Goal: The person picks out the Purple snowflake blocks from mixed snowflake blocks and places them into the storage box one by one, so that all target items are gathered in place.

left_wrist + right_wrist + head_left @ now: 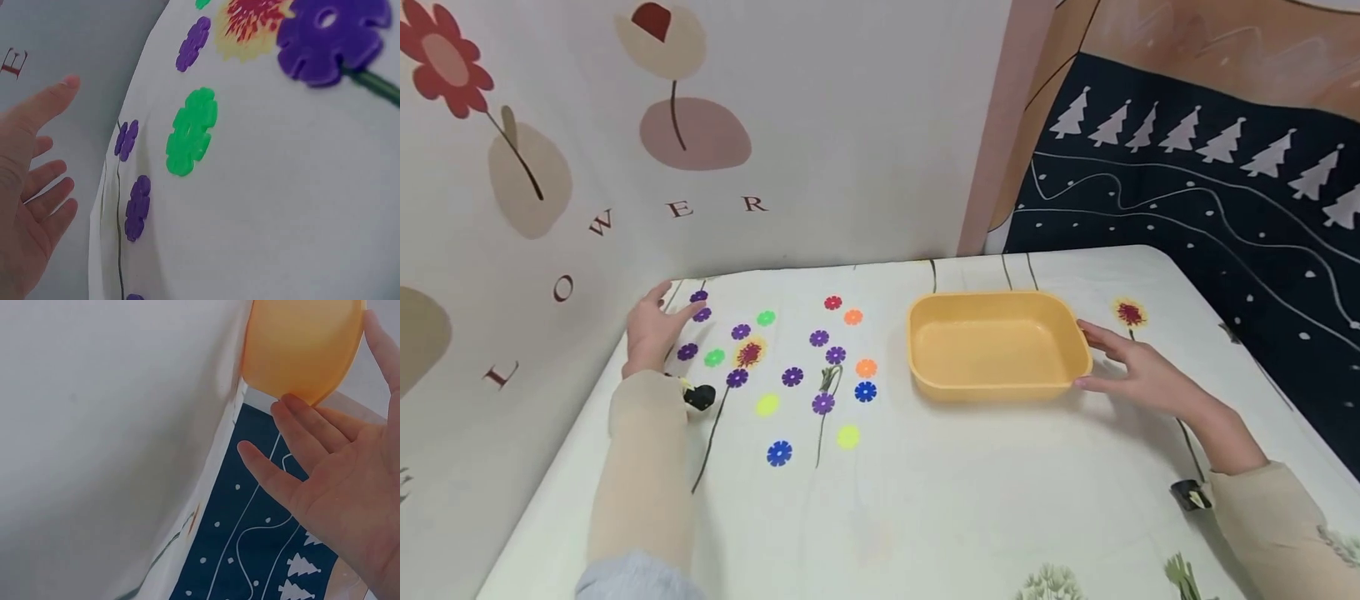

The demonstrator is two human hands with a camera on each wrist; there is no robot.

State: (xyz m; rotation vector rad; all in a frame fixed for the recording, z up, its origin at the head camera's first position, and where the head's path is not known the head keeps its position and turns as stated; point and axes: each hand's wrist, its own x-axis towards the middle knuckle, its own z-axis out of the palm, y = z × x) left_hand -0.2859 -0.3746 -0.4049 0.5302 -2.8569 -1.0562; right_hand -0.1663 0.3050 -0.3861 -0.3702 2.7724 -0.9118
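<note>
Yellow tray, bare inside, flat on the worktop to the right of the flower discs, likely set there to leave them uncovered. At its right end, right hand with fingers extended, touching without gripping, perhaps to steady it. Left hand spread wide beside the purple discs, holding nothing visible, thumb apart from fingers, seemingly for reaching around them. Beyond the worktop's edge, tree-printed cloth.

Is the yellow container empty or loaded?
Empty: in the head view, the yellow container shows a bare inside; the colored discs lie outside it.
</note>
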